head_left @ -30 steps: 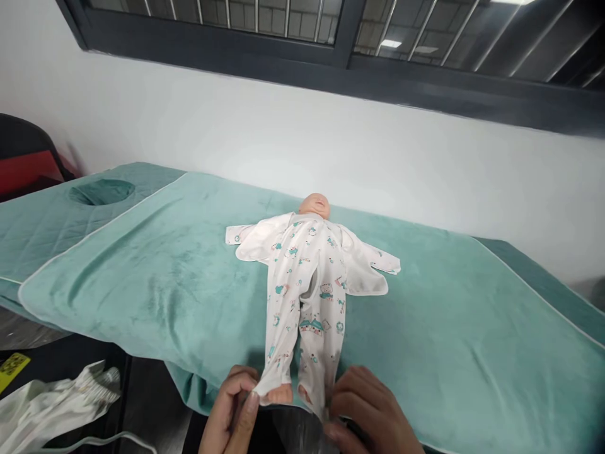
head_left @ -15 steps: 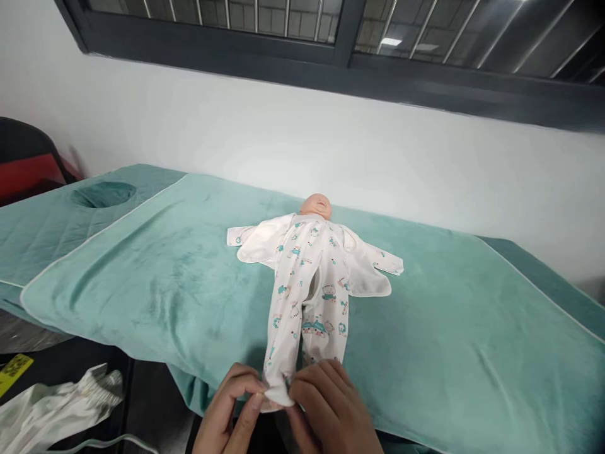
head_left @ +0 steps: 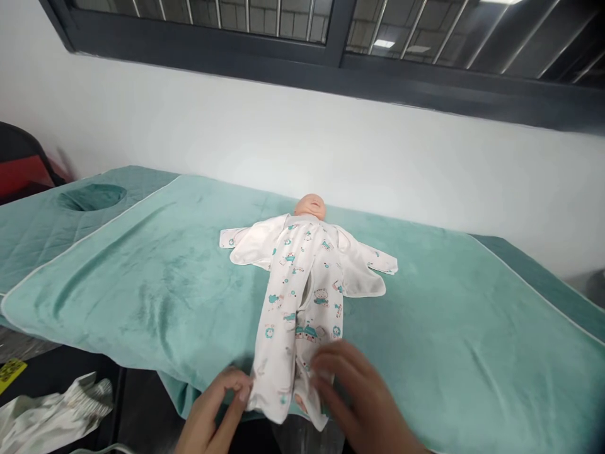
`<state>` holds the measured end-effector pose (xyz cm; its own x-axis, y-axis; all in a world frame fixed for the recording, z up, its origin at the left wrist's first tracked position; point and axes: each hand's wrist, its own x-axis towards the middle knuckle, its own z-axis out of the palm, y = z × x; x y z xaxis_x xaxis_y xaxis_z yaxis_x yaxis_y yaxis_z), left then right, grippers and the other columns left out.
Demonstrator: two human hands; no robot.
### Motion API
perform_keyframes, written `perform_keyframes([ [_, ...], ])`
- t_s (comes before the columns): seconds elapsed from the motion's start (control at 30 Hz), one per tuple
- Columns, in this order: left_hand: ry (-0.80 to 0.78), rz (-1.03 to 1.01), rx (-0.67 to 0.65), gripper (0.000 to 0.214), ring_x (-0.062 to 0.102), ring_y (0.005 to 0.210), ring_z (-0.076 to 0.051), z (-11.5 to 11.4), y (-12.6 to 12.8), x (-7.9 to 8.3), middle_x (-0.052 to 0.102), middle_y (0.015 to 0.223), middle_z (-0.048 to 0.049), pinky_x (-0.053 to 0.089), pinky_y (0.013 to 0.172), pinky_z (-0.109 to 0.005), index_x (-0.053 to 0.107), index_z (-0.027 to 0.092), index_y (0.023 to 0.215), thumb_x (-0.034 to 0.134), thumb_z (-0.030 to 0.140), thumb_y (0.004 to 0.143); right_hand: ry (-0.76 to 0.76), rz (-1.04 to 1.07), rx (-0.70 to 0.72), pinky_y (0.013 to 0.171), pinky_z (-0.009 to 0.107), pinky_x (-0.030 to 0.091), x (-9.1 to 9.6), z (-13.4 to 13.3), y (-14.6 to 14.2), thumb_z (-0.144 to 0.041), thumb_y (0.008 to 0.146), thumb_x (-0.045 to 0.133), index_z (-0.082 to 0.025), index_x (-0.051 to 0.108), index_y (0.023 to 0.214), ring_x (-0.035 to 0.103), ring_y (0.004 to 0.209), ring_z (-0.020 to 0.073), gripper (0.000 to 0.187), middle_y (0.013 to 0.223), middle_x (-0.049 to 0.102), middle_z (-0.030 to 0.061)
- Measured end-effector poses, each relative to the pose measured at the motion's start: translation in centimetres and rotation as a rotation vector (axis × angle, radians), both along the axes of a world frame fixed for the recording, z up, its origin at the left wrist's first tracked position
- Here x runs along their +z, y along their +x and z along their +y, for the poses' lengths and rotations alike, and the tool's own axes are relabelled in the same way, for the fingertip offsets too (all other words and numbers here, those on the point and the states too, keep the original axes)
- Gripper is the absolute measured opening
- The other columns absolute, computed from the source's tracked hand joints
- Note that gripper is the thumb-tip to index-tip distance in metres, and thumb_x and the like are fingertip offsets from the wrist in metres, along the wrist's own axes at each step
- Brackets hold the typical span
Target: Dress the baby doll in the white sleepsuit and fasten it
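A baby doll (head_left: 311,206) lies on its back on a teal-covered bed, arms spread in a white baby top (head_left: 363,280). White open-crotch baby trousers (head_left: 278,296) with a bear print cover its front and legs. My left hand (head_left: 215,410) pinches the cuff of the left-hand trouser leg between thumb and fingers. Over the right-hand leg, my right hand (head_left: 362,397) is slightly blurred, its thumb and fingers apart at the cloth's edge. A bit of the doll's foot (head_left: 300,402) shows at that leg's lower end.
The teal sheet (head_left: 449,340) covers the bed, which has a face hole (head_left: 92,197) at the left. A crumpled white cloth item (head_left: 61,410) and a yellow tag (head_left: 10,373) lie at lower left. A white wall and barred window stand behind.
The left-hand trouser leg now hangs lower and straighter over the foot, its cuff no longer bunched. My right hand has let go of that cuff and moved right to the other leg.
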<state>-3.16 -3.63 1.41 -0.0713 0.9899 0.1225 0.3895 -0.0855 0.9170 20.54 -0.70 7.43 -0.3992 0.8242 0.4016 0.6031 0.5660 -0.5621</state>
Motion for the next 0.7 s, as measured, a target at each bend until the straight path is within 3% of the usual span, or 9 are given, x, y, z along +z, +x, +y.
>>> perform_keyframes([
  [0.13, 0.031, 0.016, -0.026, 0.025, 0.065, 0.082, -0.019, 5.3, -0.3, 1.4, 0.070, 0.085, -0.0026, 0.053, 0.075, -0.026, 0.067, 0.022, 0.086, 0.053, 0.042, 0.089, -0.021, 0.069, -0.143, 0.089, 0.036, 0.049, 1.5, 6.7, 2.2, -0.028, 0.094, 0.051, -0.025, 0.059, 0.102, 0.059, 0.103, 0.0203, 0.011, 0.108, 0.063, 0.0055],
  [0.3, 0.240, 0.089, -0.012, 0.023, 0.061, 0.095, -0.019, 17.9, 2.5, 5.0, 0.067, 0.100, -0.0042, 0.049, 0.085, -0.030, 0.064, 0.021, 0.094, 0.047, 0.036, 0.093, 0.029, 0.105, -0.276, 0.094, 0.043, 0.045, 2.0, 19.2, 2.6, -0.032, 0.089, 0.052, -0.023, 0.061, 0.103, 0.057, 0.105, 0.0241, 0.019, 0.111, 0.063, 0.0075],
  [0.43, 0.323, 0.237, -0.132, 0.017, 0.057, 0.105, -0.022, 26.4, 4.8, 7.0, 0.064, 0.107, -0.0081, 0.044, 0.097, -0.036, 0.063, 0.018, 0.093, 0.050, 0.028, 0.088, -0.165, 0.083, -0.251, 0.097, 0.042, 0.042, 2.6, 25.5, 3.2, -0.041, 0.081, 0.062, -0.021, 0.062, 0.097, 0.057, 0.106, 0.0248, 0.026, 0.111, 0.063, 0.0075],
  [0.53, 0.210, 0.249, -0.327, 0.020, 0.057, 0.104, -0.023, 29.1, 5.4, 7.9, 0.063, 0.110, -0.0071, 0.044, 0.095, -0.037, 0.060, 0.019, 0.091, 0.052, 0.036, 0.088, -0.281, 0.069, -0.153, 0.096, 0.041, 0.041, 3.1, 26.9, 3.9, -0.042, 0.077, 0.066, -0.021, 0.060, 0.088, 0.057, 0.107, 0.0242, 0.024, 0.115, 0.064, 0.0067],
  [0.7, 0.017, 0.118, -0.495, 0.031, 0.057, 0.100, -0.021, 30.1, 4.8, 7.7, 0.057, 0.125, -0.0062, 0.045, 0.083, -0.032, 0.057, 0.020, 0.089, 0.053, 0.050, 0.085, -0.289, 0.120, -0.005, 0.095, 0.039, 0.039, 2.8, 27.1, 4.0, -0.040, 0.080, 0.062, -0.022, 0.055, 0.078, 0.055, 0.114, 0.0242, 0.020, 0.126, 0.062, 0.0046],
])
